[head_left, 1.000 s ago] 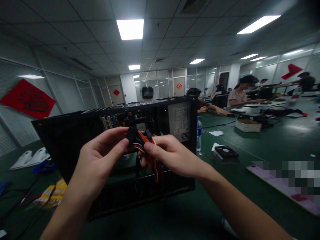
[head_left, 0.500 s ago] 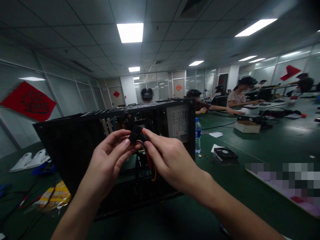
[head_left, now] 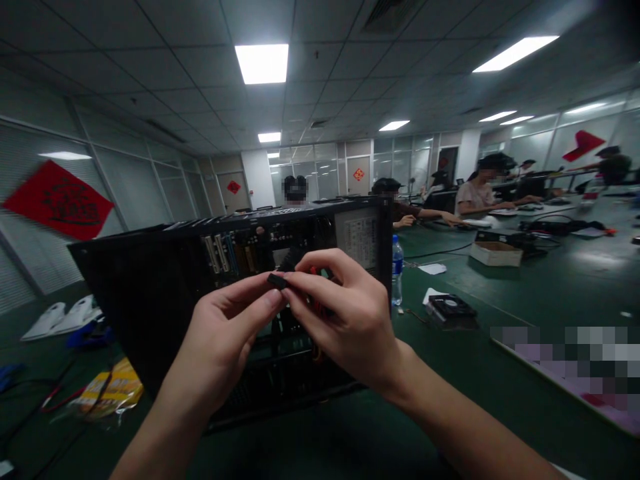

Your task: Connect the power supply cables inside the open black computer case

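In front of me an open black computer case (head_left: pixel 125 293) lies on the green table, its boards and slots showing. Before its opening, both my hands meet at a small black cable connector (head_left: pixel 277 281). My left hand (head_left: pixel 225 333) pinches the connector's near end between thumb and index finger. With its fingertips, my right hand (head_left: pixel 345 313) grips the other side of the same connector. Red and orange wires (head_left: pixel 316 352) run behind the right fingers, mostly hidden. Inside the case, at the right, a power supply (head_left: pixel 357 240) carries a white label.
A water bottle (head_left: pixel 397 267) stands just right of the case. Beyond it lie a black fan (head_left: pixel 451 307) and an open cardboard box (head_left: pixel 495 252). A yellow packet (head_left: pixel 116 387) and loose cables are on the left. Other people sit at the far tables.
The connector has been turned in my fingers, so a slimmer end now shows between them. My right hand has rotated, its fingers more curled, and hides more of the wires.
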`<state>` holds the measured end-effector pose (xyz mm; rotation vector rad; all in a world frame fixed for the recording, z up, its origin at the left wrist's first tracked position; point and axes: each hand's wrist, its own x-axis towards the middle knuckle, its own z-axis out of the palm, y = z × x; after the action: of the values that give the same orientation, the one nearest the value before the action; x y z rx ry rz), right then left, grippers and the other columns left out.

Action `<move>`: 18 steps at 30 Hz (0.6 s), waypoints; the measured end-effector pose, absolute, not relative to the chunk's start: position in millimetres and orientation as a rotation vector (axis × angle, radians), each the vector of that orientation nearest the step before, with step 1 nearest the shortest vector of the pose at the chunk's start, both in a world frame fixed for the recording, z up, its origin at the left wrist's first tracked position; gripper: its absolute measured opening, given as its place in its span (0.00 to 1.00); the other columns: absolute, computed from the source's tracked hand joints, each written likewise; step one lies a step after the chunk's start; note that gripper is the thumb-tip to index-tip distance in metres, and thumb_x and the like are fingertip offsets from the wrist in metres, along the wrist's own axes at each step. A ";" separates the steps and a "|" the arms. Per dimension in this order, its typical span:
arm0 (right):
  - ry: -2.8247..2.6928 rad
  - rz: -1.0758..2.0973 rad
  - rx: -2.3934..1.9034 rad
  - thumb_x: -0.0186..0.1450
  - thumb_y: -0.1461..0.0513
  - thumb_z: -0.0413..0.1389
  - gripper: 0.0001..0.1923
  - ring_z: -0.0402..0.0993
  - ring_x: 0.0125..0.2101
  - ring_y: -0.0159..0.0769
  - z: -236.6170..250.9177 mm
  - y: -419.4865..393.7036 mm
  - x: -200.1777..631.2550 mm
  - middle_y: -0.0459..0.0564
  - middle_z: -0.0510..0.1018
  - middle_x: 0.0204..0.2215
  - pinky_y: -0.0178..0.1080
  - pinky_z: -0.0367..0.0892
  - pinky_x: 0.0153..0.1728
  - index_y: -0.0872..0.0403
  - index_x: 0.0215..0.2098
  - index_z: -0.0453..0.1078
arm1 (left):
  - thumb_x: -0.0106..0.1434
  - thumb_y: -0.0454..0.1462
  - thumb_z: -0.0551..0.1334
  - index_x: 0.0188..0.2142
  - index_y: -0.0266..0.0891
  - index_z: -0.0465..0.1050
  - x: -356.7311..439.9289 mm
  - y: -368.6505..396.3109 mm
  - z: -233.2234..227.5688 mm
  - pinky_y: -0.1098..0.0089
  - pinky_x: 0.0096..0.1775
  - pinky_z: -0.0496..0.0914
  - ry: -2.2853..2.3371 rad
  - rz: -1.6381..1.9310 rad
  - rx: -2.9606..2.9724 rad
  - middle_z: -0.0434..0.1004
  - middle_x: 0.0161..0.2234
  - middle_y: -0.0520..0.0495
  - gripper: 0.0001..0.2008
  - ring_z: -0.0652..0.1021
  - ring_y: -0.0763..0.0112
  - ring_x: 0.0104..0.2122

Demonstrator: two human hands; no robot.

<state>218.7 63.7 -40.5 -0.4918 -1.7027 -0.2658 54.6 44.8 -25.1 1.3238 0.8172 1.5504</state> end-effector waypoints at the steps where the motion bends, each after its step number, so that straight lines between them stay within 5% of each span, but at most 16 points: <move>1: -1.701 -0.238 -0.479 0.66 0.65 0.56 0.10 0.74 0.40 0.37 -41.2 64.4 218.0 0.53 0.75 0.40 0.40 0.73 0.41 0.52 0.44 0.76 | 0.49 0.37 0.75 0.35 0.38 0.83 55.4 45.0 -25.5 0.67 0.47 0.77 0.825 1.553 1.324 0.84 0.36 0.44 0.13 0.82 0.62 0.40; 7: -1.621 0.143 -0.508 0.63 0.57 0.62 0.16 0.73 0.42 0.38 -36.3 70.8 222.2 0.53 0.73 0.45 0.39 0.73 0.39 0.52 0.48 0.73 | 0.48 0.37 0.75 0.33 0.38 0.82 56.8 47.5 -23.5 0.72 0.41 0.78 0.783 1.587 1.272 0.84 0.32 0.48 0.12 0.83 0.69 0.33; 12: -1.675 0.780 -0.575 0.65 0.53 0.57 0.14 0.72 0.28 0.32 -29.8 76.0 228.8 0.47 0.77 0.28 0.33 0.67 0.27 0.56 0.36 0.76 | 0.49 0.35 0.75 0.33 0.38 0.82 56.2 48.2 -23.6 0.75 0.40 0.78 0.741 1.505 1.253 0.84 0.33 0.48 0.10 0.82 0.70 0.33; 18: -1.438 1.113 -0.483 0.59 0.54 0.64 0.12 0.71 0.26 0.28 -27.7 80.7 230.0 0.46 0.77 0.27 0.31 0.64 0.25 0.56 0.33 0.76 | 0.53 0.36 0.72 0.36 0.38 0.82 51.1 53.6 -24.3 0.76 0.41 0.77 0.717 1.391 1.184 0.84 0.37 0.46 0.10 0.82 0.71 0.36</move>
<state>230.0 80.7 -27.7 -0.4826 -1.4380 1.1134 51.1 53.6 -24.3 1.1844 0.7168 1.3910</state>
